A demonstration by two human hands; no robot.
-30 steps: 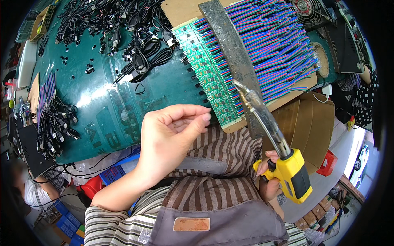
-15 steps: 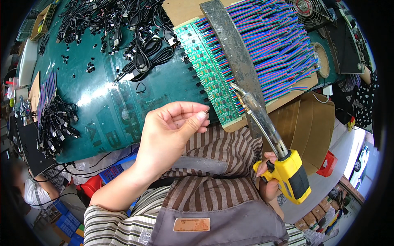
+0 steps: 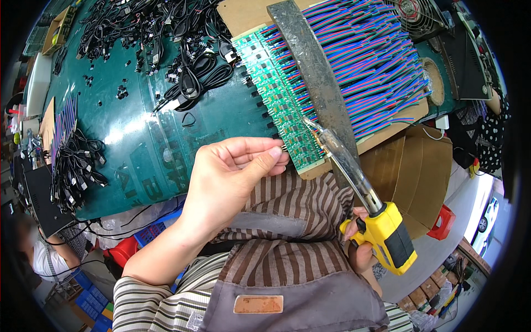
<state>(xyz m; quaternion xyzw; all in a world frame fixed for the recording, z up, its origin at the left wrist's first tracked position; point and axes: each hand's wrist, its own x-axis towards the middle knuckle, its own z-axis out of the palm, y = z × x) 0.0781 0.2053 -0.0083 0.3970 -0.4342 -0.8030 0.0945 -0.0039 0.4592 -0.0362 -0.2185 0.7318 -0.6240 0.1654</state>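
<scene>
My left hand [image 3: 229, 169] pinches a small pin connector [image 3: 284, 148] between thumb and forefinger, at the near left edge of a panel of green circuit boards [image 3: 271, 86]. Fingertips hide most of the connector. Several black connectors [image 3: 260, 103] stick out along that same edge farther up. My right hand [image 3: 362, 255] is wrapped round the handle of a yellow and black soldering gun [image 3: 390, 235]. Its tip points up and left, over the boards close to the wire joints. Red, blue, green and black wires [image 3: 365, 72] run right from the boards, under a heavy metal bar [image 3: 315, 61].
The panel lies on a brown backing board [image 3: 238, 16] on a green-topped table [image 3: 133, 166]. Black USB cables [image 3: 188, 66] pile up at the back, with another bundle [image 3: 77, 160] at left. A cardboard box [image 3: 412, 171] stands at right below a fan [image 3: 412, 11].
My left hand has brought the connector slightly right, up to the boards' edge. The soldering gun's tip has shifted a little left and down over the boards.
</scene>
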